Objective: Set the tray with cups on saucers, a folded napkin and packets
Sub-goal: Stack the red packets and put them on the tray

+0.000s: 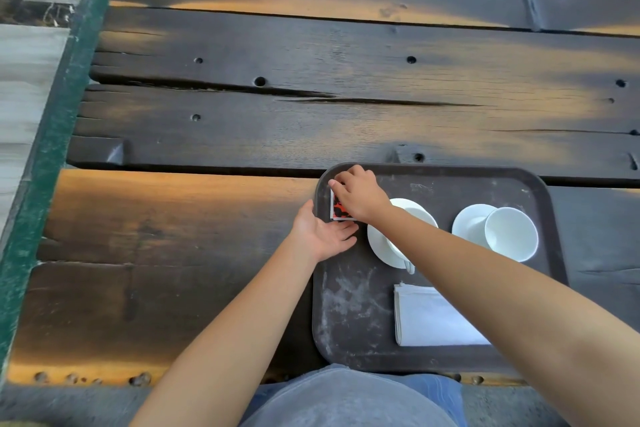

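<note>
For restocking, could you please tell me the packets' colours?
The packets are orange with black blotches; head view.

We looked down on a desk (263,121) of broad, dark, weathered planks that ran left to right. They were worn to orange-brown in patches and marked with long cracks and small round holes. A green-painted edge (55,128) bordered the desk on the left, and round studs (140,379) dotted its near edge. Directly on it lay one dark brown tray (346,308) with rounded corners and a scuffed, whitish surface. It sat at the near right, its near rim close to the desk's near edge.
</note>
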